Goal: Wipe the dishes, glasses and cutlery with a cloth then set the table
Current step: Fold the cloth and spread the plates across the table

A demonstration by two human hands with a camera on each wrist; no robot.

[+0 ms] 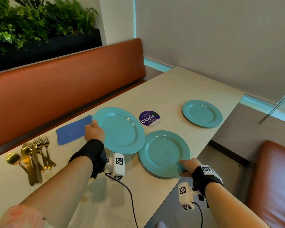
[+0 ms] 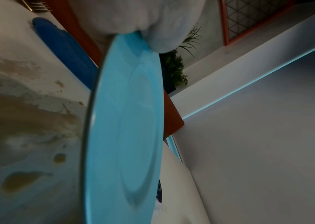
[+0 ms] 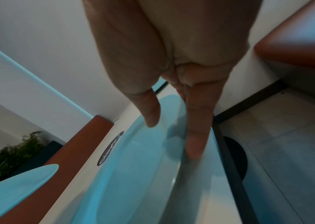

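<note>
Three teal plates are in the head view. My left hand (image 1: 94, 130) grips the left rim of the left plate (image 1: 120, 130), thumb on top, and holds it tilted above the table; the left wrist view shows this plate (image 2: 126, 136) edge-on in the left hand (image 2: 143, 22). Its right edge overlaps the near plate (image 1: 163, 153), which lies flat by the table's right edge. My right hand (image 1: 187, 167) touches that plate's near-right rim. In the right wrist view the thumb and a straight finger (image 3: 197, 136) lie on the near plate (image 3: 143, 174). A third plate (image 1: 201, 113) lies further right.
A blue cloth (image 1: 71, 130) lies flat left of the held plate. Several gold forks and spoons (image 1: 34, 155) are piled at the near left. A purple round sticker (image 1: 149, 118) sits between the plates. Brown stains (image 2: 18, 113) mark the beige table (image 1: 171, 89). Orange benches (image 1: 56, 89) flank it.
</note>
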